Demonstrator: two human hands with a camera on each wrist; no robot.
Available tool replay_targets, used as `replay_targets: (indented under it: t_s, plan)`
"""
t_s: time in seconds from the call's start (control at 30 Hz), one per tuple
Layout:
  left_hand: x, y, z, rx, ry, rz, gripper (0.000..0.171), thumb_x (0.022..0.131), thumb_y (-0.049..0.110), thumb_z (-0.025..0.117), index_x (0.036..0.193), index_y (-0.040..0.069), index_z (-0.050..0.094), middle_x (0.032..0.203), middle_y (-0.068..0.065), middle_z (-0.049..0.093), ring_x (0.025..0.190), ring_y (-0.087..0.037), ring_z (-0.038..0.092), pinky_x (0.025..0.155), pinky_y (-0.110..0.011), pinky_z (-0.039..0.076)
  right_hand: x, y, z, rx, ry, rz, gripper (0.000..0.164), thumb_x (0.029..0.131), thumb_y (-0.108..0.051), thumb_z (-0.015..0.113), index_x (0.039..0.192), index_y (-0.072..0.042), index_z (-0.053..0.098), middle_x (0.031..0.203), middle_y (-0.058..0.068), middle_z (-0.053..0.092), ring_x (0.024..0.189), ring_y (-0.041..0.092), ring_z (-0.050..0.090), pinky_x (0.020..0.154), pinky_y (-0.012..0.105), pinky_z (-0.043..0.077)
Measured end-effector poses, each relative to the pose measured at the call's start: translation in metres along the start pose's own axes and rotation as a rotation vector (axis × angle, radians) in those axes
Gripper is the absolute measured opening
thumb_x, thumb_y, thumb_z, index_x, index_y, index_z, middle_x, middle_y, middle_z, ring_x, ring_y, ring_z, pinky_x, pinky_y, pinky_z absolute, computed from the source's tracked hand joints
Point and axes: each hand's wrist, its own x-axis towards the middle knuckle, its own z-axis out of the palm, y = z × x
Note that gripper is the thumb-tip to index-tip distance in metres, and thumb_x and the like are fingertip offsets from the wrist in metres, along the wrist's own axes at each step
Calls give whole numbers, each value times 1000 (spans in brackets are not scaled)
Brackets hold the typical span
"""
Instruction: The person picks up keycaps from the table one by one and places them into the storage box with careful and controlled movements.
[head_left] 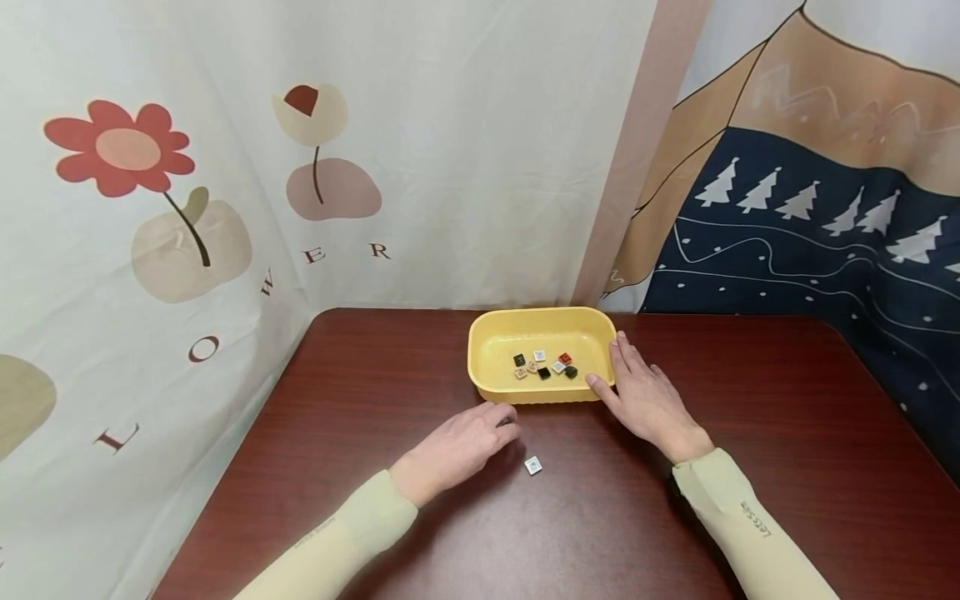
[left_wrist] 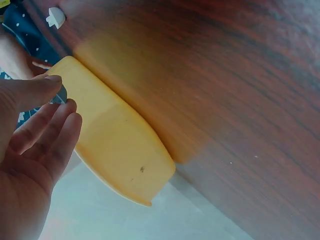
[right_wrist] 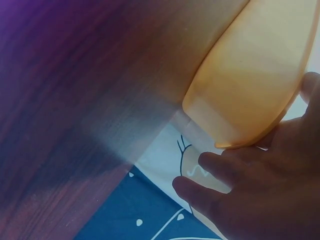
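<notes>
Beside the front wall of a yellow plastic tray, my left hand pinches a small dark grey piece, seemingly a keycap, between thumb and fingertips. Fingers mostly hide that piece, and the head view does not show it. My right hand rests on the tray's right end, fingers extended along the rim and thumb over the front corner. Several small square keycaps lie inside the tray, among them a red one, a white one and a black one. On the table by my left hand lies another white keycap.
The dark red-brown wooden table extends around the tray, its back edge close behind. A printed curtain with flowers, letters, mountains and trees hangs behind and beside the table.
</notes>
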Motion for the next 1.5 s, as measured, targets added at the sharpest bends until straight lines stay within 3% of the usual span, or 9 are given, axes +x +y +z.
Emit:
replay_targets:
  t_s: [0.3,0.73,1.03,1.27,1.5]
  plan:
    - [4,-4,-3,-52,78,-45,31,91,-5,72,116,13,75,120,-5,65,110,-19,65,95,-28,53,0,0,0,-5,8,-4,93,106,-65,32,161,8,17,170,26,11,154,43,23,114,68,28]
    - [18,-14,-6,-88,174,-74,26,94,-4,70,116,9,74,116,-7,65,103,-21,66,93,-30,53,-1,1,0,-8,19,-8,90,107,-61,36,161,8,19,170,25,12,154,42,24,114,67,30]
    - [36,-24,-8,-84,210,-100,28,93,-7,69,117,8,72,116,-9,66,106,-24,66,94,-32,54,0,0,1,-11,17,-7,89,107,-60,37,161,9,19,170,25,12,154,42,24,114,67,30]
    - [50,-33,-4,-139,222,-127,28,94,-6,71,118,8,72,116,-8,66,105,-24,67,95,-33,53,0,1,1,-11,14,-8,90,107,-62,36,161,8,18,170,25,11,154,42,24,114,67,30]
    - [62,-40,1,-156,193,-200,18,95,0,73,111,8,76,110,-7,68,100,-23,69,90,-33,55,-1,1,0,-14,19,-11,90,107,-61,37,161,9,19,170,26,13,154,42,24,114,67,30]
